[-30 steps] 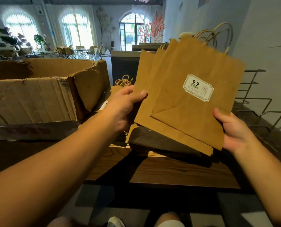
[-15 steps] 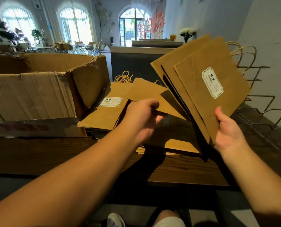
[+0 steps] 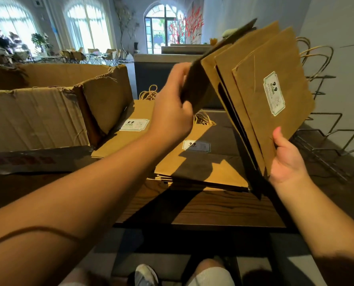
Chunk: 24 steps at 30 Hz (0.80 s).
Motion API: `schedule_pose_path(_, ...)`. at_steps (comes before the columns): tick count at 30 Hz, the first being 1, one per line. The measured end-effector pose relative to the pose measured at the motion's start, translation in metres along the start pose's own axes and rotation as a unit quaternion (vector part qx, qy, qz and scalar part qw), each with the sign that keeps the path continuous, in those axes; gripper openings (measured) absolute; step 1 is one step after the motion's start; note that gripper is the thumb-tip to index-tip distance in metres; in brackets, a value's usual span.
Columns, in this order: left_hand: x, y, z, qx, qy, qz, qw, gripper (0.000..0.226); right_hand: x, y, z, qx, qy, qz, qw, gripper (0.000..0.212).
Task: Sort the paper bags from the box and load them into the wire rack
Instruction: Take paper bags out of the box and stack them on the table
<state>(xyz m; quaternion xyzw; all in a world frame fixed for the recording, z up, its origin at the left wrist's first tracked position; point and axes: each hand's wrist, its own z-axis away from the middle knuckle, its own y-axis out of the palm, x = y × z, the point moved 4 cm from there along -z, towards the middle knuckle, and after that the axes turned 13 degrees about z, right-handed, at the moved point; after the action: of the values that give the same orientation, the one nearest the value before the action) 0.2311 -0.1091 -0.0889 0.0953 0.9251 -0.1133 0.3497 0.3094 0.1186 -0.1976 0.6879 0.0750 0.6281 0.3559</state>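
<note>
Fanned paper bags (image 3: 273,96) held upright above the surface's right half, label facing the camera, twine handles pointing toward the wall. Right hand (image 3: 286,159) cups their lower corner, thumb up against the front bag. Left hand (image 3: 172,112) raised, fingers curled around the edge of the rearmost bag, peeling it away from the others. More bags lie flat in two stacks (image 3: 201,162) mid-surface. Torn cardboard box (image 3: 48,106) stands at the left edge. Wire rack (image 3: 327,139) stands at the right edge against the wall. Dark wooden surface (image 3: 223,211); arched windows far behind.
</note>
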Motion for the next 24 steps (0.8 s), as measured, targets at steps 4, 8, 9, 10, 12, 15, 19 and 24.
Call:
schedule_pose_path(4,0.011,0.014,0.020,0.074,0.013,-0.044,0.996,0.059,0.002,0.001,0.003,0.007,-0.009,-0.020,1.000,0.048)
schedule_pose_path(8,0.045,0.039,0.053,0.323,-0.032,-0.214,0.921,0.059,0.003,0.002,0.006,0.026,-0.009,-0.023,0.999,0.049)
schedule_pose_path(9,0.052,0.046,0.064,0.376,-0.007,-0.268,0.887,0.053,0.003,0.001,0.005,0.027,-0.011,-0.016,0.999,0.052)
schedule_pose_path(10,0.059,0.053,0.074,0.413,0.013,-0.307,0.857,0.049,0.003,0.001,0.005,0.028,-0.014,-0.008,0.999,0.054)
schedule_pose_path(12,0.068,0.057,0.087,0.435,-0.013,-0.355,0.827,0.048,0.001,0.001,0.005,0.033,-0.016,0.001,0.999,0.053)
schedule_pose_path(15,0.072,0.061,0.095,0.450,-0.035,-0.414,0.791,0.053,-0.001,0.000,0.006,0.033,-0.015,-0.001,0.999,0.051)
schedule_pose_path(19,0.061,0.067,0.090,0.402,0.008,-0.458,0.793,0.050,-0.004,0.000,0.005,0.031,-0.010,0.007,0.999,0.045)
schedule_pose_path(24,0.043,0.071,0.090,0.389,0.102,-0.485,0.777,0.047,-0.006,0.000,0.004,0.038,-0.001,0.019,0.999,0.048)
